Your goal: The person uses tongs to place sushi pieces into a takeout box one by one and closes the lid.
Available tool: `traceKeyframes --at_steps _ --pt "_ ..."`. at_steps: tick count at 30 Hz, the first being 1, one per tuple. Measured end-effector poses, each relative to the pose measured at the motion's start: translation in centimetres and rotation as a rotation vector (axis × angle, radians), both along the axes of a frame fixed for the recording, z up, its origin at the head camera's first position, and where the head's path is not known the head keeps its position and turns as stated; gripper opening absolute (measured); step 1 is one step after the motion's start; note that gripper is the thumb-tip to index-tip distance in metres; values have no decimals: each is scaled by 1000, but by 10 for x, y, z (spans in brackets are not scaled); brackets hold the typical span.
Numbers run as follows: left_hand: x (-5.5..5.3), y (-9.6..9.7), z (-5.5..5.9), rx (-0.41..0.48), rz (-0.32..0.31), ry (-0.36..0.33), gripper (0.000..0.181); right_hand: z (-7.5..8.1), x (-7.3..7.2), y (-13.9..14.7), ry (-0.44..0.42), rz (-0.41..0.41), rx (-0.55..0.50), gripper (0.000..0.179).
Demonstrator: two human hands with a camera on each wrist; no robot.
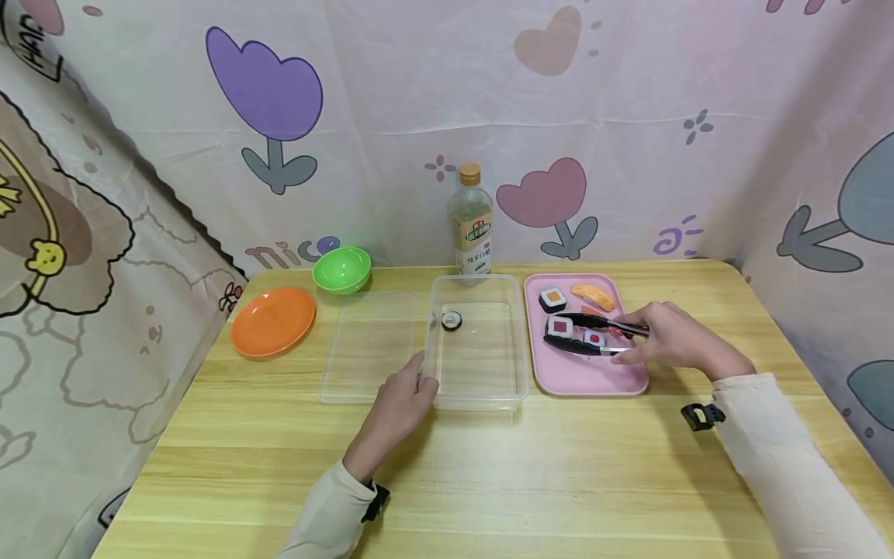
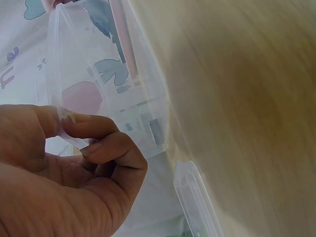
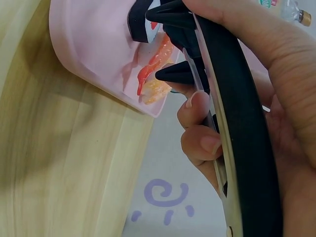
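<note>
Pale wood table [image 1: 447, 497] is sitting against a cartoon-flower cloth [image 1: 398, 93], and the right hand [image 1: 673, 338] is gripping black tongs [image 1: 573, 346] over a pink tray [image 1: 587, 382], two sushi rolls [image 1: 560, 327] showing between the arms, while the left hand [image 1: 400, 402] is pinching the rim of a clear container [image 1: 477, 387] just beside it. One small round roll [image 1: 452, 321] is lying inside, with a clear lid [image 1: 366, 349], orange plate [image 1: 272, 322] and green bowl [image 1: 342, 272] sitting further left, bottle [image 1: 472, 233] standing behind.
</note>
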State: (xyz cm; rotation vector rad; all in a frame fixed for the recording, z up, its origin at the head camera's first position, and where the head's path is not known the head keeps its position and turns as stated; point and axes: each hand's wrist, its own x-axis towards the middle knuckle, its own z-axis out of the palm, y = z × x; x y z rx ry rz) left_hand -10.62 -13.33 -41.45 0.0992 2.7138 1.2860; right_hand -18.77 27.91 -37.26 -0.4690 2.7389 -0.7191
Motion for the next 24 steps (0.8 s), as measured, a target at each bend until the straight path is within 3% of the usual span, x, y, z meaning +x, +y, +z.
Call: traceKeyframes --at_steps 13,24 --pt "0 0 -1 8 -5 1 59 17 -4 3 90 31 37 68" --pt "0 0 0 14 5 -4 60 47 -10 -3 146 68 17 69"
